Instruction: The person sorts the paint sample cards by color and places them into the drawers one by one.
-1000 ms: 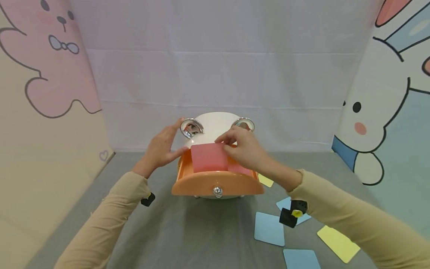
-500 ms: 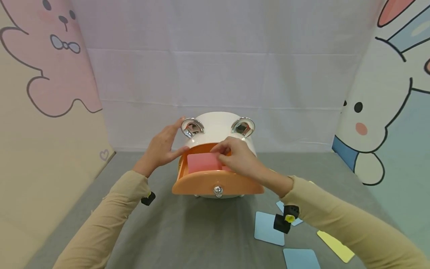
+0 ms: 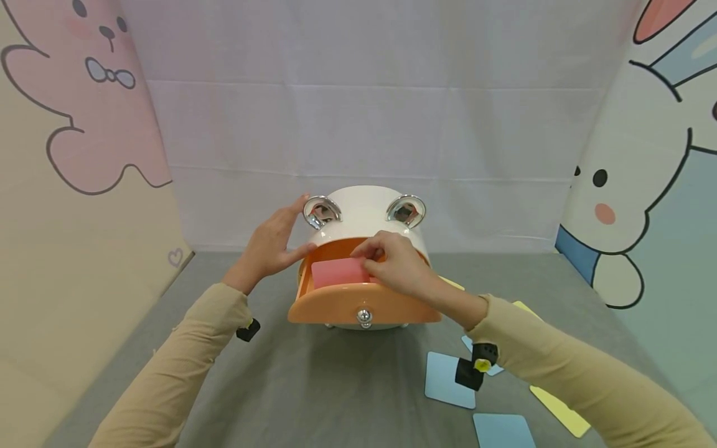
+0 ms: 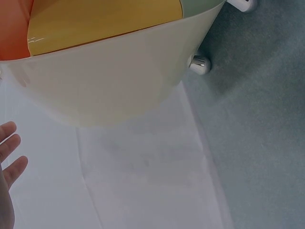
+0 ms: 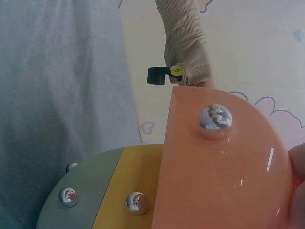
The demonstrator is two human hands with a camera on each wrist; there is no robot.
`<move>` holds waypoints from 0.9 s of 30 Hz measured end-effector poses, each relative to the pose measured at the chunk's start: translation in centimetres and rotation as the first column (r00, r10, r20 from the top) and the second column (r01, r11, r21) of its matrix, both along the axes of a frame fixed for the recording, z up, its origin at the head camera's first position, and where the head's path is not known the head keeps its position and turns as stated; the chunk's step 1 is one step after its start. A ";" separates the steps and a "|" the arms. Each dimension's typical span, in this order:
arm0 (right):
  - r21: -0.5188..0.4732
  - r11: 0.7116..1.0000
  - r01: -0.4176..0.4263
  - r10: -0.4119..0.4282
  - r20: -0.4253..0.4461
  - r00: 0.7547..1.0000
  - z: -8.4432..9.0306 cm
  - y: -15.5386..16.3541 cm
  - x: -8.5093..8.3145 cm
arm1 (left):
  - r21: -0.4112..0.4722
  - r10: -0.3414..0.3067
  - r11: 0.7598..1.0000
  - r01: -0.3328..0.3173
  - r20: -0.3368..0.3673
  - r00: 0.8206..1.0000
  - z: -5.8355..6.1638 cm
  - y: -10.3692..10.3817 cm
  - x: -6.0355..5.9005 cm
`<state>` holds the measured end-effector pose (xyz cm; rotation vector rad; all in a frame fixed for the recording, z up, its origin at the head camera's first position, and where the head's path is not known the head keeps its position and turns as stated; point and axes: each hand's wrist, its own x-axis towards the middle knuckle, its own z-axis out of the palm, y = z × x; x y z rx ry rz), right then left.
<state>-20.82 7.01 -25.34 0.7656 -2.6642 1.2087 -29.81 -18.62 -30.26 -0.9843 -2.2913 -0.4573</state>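
Lying flat in the open orange plastic drawer (image 3: 363,306), the pink square card (image 3: 339,272) has its free part at 9 o'clock from the right hand (image 3: 395,266), whose fingers pinch its right edge, while the open left hand (image 3: 269,247) steadies the white rounded cabinet (image 3: 361,208).

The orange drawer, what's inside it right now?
Inside the open orange drawer lies a pink pad, with the right hand reaching in over its right end. The drawer's floor and whatever sits under that hand are covered.
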 end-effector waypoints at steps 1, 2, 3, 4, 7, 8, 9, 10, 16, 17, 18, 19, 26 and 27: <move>-0.001 1.000 -0.001 0.001 0.001 1.000 0.0 0.0 0.0 | 0.000 0.000 1.000 0.000 0.000 1.000 0.0 0.0 0.0; -0.002 1.000 -0.001 0.001 0.002 1.000 0.0 0.0 0.0 | 0.000 0.000 1.000 0.000 -0.001 1.000 0.0 0.0 0.0; -0.001 1.000 0.000 0.000 -0.001 1.000 0.0 0.0 0.0 | 0.000 -0.001 1.000 0.001 -0.002 1.000 -0.1 0.0 0.0; -0.002 1.000 0.002 -0.002 -0.002 1.000 0.0 0.1 0.0 | 0.000 -0.001 1.000 0.001 -0.004 1.000 -0.1 0.0 0.0; -0.015 1.000 0.007 -0.008 -0.017 1.000 0.1 0.4 -0.2 | 0.003 -0.002 1.000 0.002 -0.007 1.000 -0.1 0.0 0.0; -0.023 1.000 0.007 -0.008 -0.030 1.000 0.1 0.5 -0.3 | 0.005 -0.004 1.000 0.004 -0.008 1.000 -0.1 0.0 0.0; -0.034 0.999 0.005 -0.007 -0.042 0.999 0.2 0.7 -0.4 | 0.006 -0.005 1.000 0.005 -0.010 1.000 0.0 0.0 0.0; -0.046 0.999 0.002 -0.004 -0.049 0.999 0.3 0.9 -0.5 | 0.008 -0.005 1.000 0.006 -0.010 1.000 0.0 0.0 0.0; -0.104 0.995 0.007 -0.014 -0.068 0.998 1.1 2.5 -0.9 | 0.014 -0.009 1.000 0.009 -0.014 1.000 0.0 0.1 0.1; -0.111 0.994 0.016 -0.023 -0.066 0.998 1.3 2.8 -0.8 | 0.015 -0.009 1.000 0.010 -0.015 1.000 0.1 0.1 0.1; -0.117 0.993 0.024 -0.032 -0.065 0.997 1.4 3.2 -0.8 | 0.015 -0.010 1.000 0.010 -0.015 1.000 0.1 0.2 0.1; -0.124 0.992 0.035 -0.044 -0.066 0.997 1.6 3.5 -0.8 | 0.015 -0.009 1.000 0.009 -0.016 1.000 0.1 0.2 0.1; -0.192 0.976 0.105 -0.138 -0.167 0.976 1.6 5.8 0.2 | 0.013 -0.008 1.000 0.008 -0.019 1.000 0.0 0.2 0.1; -0.202 0.973 0.113 -0.152 -0.190 0.970 1.6 6.0 0.5 | 0.012 -0.007 1.000 0.007 -0.020 1.000 0.0 0.2 0.1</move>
